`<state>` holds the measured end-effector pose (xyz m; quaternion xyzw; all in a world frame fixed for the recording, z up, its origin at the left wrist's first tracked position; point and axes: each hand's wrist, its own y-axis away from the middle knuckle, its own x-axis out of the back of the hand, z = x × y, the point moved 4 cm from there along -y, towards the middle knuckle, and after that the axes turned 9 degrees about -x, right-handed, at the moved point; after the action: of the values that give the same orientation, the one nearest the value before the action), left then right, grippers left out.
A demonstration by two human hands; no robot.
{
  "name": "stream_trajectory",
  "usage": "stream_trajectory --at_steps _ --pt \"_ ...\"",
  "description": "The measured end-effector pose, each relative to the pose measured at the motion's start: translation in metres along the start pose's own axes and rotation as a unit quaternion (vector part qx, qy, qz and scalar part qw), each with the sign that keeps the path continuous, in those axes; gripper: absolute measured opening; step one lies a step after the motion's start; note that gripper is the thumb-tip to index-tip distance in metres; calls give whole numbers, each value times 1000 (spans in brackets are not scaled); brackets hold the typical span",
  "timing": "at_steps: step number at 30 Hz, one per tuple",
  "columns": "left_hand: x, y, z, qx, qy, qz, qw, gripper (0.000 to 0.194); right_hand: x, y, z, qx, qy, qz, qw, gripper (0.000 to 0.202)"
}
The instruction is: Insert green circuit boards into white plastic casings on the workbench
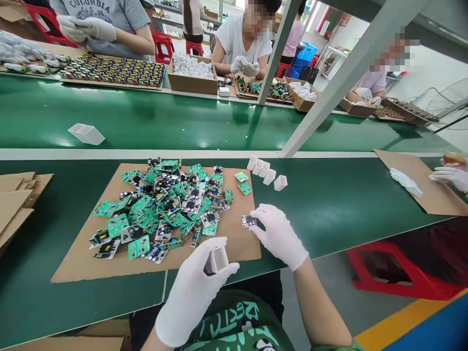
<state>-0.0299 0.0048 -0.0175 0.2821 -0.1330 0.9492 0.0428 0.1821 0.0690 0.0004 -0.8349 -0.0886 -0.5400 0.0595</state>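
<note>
White gloves cover both my hands. In my left hand, near the table's front edge, is a small white plastic housing, its open end facing up and right. My right hand pinches a small circuit board by one end, over the right part of a cardboard sheet. A gap separates the board from the housing. On the sheet lies a heap of circuit boards, some green side up, others showing dark components. Several more white housings stand in a slanting row beyond the sheet.
A single white housing lies on the green belt behind a pale rail. Cardboard pieces are stacked at left. A slanted metal post rises at right. Across the belt, gloved co-workers sit by boxes and trays. Another gloved hand shows far right.
</note>
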Motion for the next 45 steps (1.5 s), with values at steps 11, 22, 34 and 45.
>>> stream_trajectory --at_steps 11,22,34,45 --pt "-5 3 -1 -98 44 39 993 46 2 -85 7 -115 45 28 992 37" --pt "-2 5 -1 -107 53 70 990 45 23 -61 3 -30 121 -6 992 43" --pt "0 6 -7 25 104 77 991 36 28 -56 -24 272 232 -38 933 30" --pt "11 -1 26 -141 53 83 985 28 9 58 -41 143 -419 134 887 36"
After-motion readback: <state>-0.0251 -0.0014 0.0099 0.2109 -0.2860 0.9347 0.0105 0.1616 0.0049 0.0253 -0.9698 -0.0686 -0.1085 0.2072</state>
